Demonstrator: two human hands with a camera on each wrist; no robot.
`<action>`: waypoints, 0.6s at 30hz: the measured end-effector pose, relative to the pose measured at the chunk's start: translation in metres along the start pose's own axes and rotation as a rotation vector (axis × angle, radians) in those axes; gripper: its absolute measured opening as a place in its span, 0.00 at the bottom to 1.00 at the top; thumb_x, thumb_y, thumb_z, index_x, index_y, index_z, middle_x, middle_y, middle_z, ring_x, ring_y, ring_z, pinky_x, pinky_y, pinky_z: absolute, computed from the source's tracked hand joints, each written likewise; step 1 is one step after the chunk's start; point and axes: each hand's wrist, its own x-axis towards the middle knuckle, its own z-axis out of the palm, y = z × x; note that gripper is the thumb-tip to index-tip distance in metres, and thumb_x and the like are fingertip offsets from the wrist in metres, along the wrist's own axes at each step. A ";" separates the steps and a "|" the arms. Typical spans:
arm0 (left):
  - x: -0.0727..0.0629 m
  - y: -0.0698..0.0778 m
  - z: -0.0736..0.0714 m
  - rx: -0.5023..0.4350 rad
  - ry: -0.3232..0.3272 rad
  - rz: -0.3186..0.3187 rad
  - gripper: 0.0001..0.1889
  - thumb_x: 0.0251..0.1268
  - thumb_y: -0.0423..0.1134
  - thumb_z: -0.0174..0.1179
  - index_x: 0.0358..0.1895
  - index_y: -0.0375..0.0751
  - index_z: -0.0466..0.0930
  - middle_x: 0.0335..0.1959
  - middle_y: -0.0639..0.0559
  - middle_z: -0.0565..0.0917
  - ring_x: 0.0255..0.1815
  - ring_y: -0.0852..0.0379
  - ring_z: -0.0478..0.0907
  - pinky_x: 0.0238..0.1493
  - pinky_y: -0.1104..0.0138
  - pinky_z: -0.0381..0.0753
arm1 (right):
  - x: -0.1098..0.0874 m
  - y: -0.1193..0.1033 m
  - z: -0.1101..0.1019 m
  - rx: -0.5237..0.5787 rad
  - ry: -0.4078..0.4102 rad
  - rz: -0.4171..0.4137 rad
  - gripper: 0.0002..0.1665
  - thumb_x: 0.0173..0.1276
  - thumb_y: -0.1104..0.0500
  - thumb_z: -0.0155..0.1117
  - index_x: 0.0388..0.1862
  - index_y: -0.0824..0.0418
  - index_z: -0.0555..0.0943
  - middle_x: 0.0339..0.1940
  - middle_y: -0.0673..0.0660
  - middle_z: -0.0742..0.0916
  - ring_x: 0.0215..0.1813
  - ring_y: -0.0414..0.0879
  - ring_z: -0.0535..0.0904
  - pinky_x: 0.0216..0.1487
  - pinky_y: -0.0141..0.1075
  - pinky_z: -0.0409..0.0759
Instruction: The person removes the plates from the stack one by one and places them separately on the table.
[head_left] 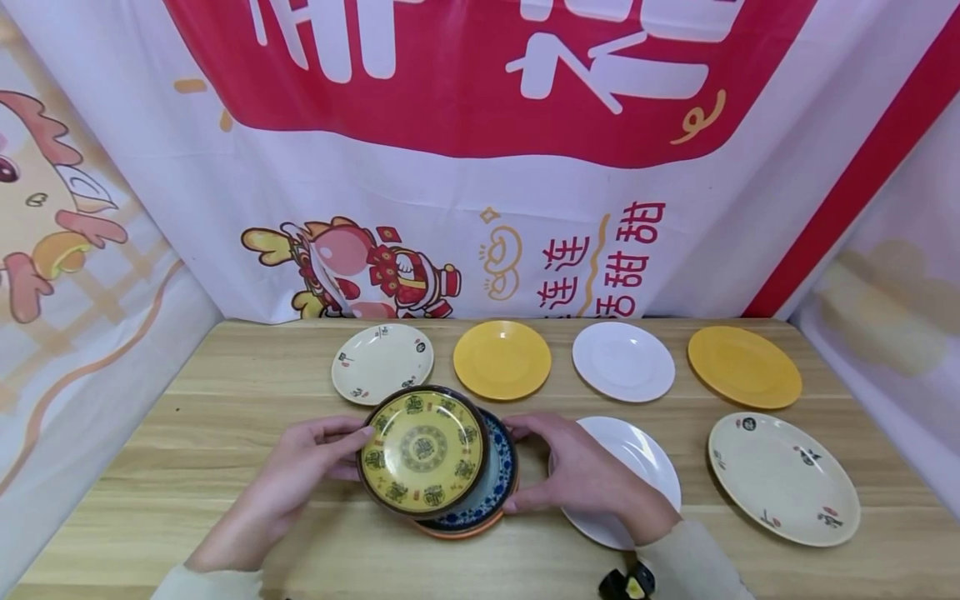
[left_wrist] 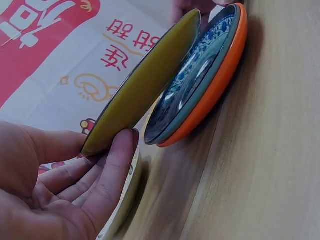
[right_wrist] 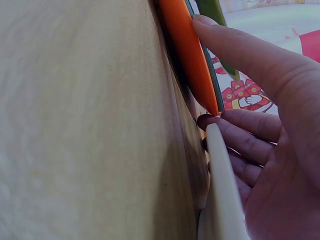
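Observation:
My left hand (head_left: 303, 458) pinches a yellow patterned plate (head_left: 422, 450) with a dark rim, thumb over its edge and fingers beneath. In the left wrist view that yellow plate (left_wrist: 145, 85) is raised and tilted above a blue-patterned plate (left_wrist: 200, 65), which sits on an orange plate (left_wrist: 215, 92). My right hand (head_left: 577, 475) grips the right edge of this lower pair, its thumb and fingers spread along the rim. The right wrist view shows the thumb against the edge by the orange plate (right_wrist: 187, 50). Part of the blue-patterned plate is hidden under the yellow one.
Behind stand a cream plate (head_left: 382, 362), a yellow plate (head_left: 502, 360), a white plate (head_left: 623, 362) and another yellow plate (head_left: 744, 367). A second white plate (head_left: 637, 454) lies partly under my right hand; a larger cream plate (head_left: 783, 479) is farther right. A printed cloth (head_left: 450, 233) hangs behind the table.

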 end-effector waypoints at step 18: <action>-0.014 -0.027 -0.070 0.002 0.097 -0.102 0.23 0.78 0.40 0.66 0.67 0.30 0.79 0.45 0.63 0.87 0.43 0.61 0.88 0.49 0.67 0.93 | 0.000 -0.003 0.001 0.021 -0.011 0.015 0.56 0.48 0.38 0.91 0.76 0.49 0.78 0.66 0.46 0.86 0.71 0.46 0.80 0.82 0.57 0.75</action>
